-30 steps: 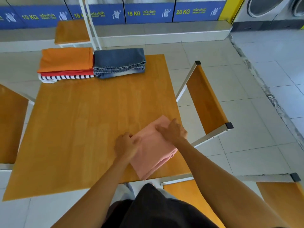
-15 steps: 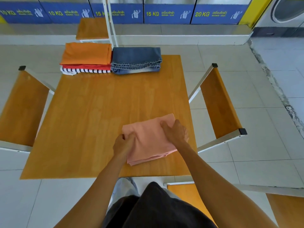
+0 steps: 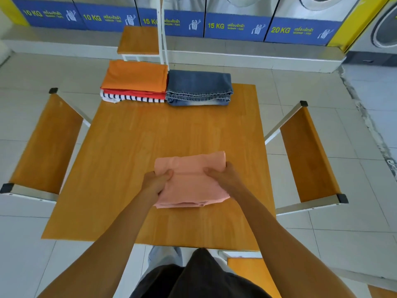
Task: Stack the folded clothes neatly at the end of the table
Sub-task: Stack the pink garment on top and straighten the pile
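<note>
While both hands clasp the folded pink garment (image 3: pixel 191 179) at the near middle of the tabletop (image 3: pixel 150 136), the carry to the far end is pending.

Left hand (image 3: pixel 155 182) and right hand (image 3: pixel 223 176) each have a closed grip on opposite side edges. Advise lifting level, keeping the layers pinched together, and setting it squarely on the orange-topped pile (image 3: pixel 135 77) or the jeans (image 3: pixel 198 86), edges aligned.

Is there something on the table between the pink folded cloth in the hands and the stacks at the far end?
Nothing visible. The left hand and right hand grip the pink cloth, and bare table lies between it and the orange-topped stack and the jeans.
</note>
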Tool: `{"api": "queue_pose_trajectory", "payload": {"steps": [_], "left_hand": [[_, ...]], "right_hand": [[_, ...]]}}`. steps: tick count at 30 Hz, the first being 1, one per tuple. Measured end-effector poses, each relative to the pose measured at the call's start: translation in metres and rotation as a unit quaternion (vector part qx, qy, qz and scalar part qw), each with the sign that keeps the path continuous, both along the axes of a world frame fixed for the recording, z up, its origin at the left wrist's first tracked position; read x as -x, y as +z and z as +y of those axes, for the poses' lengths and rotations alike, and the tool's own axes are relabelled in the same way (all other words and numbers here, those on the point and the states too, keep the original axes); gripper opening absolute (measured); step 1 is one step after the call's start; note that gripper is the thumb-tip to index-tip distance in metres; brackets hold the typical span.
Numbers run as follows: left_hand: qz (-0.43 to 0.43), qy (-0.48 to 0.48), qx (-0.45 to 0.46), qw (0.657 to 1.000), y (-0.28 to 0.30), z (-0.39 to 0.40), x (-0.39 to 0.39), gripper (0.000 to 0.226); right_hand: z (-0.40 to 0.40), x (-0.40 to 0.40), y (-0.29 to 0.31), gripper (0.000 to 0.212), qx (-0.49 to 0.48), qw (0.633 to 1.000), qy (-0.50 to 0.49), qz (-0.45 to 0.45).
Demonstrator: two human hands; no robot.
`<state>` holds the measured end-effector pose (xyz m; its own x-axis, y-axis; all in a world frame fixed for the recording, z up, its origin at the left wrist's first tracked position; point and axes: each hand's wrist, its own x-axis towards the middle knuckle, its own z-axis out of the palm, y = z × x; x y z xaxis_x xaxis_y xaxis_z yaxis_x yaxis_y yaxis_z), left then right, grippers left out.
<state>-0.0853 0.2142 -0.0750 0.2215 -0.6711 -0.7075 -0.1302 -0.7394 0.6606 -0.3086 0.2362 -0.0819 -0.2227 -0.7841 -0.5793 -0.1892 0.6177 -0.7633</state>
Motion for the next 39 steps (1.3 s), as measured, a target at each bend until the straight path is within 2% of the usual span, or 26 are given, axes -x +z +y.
{"api": "queue_pose_trajectory", "payload": {"steps": [7,12,18,20,23,28,34,39], "left_hand": [[0.037,0.016,0.011,0.999,0.025,-0.080,-0.053,0.050],[0.011,-0.009,0.069,0.998,0.055,-0.164,-0.089,0.055],[-0.023,-0.011,0.141,0.990,0.079,-0.271,-0.129,0.050],[-0.034,-0.008,0.148,0.988,0.082,-0.302,-0.141,0.054],[-0.054,-0.014,0.152,0.987,0.079,-0.345,-0.156,0.058],[-0.143,-0.050,0.196,0.969,0.067,-0.407,-0.169,0.033],[-0.238,-0.099,0.253,0.933,0.047,-0.453,-0.175,0.038],[-0.239,-0.125,0.272,0.924,0.004,-0.456,-0.179,0.041]], "right_hand": [[-0.078,-0.040,0.015,0.071,0.043,0.998,-0.028,0.020],[-0.160,-0.075,0.038,0.059,0.057,0.997,-0.004,0.057],[-0.265,-0.120,0.065,0.060,0.090,0.995,0.003,0.053],[-0.297,-0.133,0.070,0.057,0.105,0.992,0.005,0.064],[-0.338,-0.149,0.074,0.053,0.110,0.989,0.011,0.097],[-0.398,-0.166,0.074,0.056,0.110,0.986,0.022,0.124],[-0.447,-0.176,0.053,0.057,0.080,0.990,-0.037,0.110],[-0.453,-0.180,0.035,0.051,0.069,0.984,-0.024,0.163]]}}
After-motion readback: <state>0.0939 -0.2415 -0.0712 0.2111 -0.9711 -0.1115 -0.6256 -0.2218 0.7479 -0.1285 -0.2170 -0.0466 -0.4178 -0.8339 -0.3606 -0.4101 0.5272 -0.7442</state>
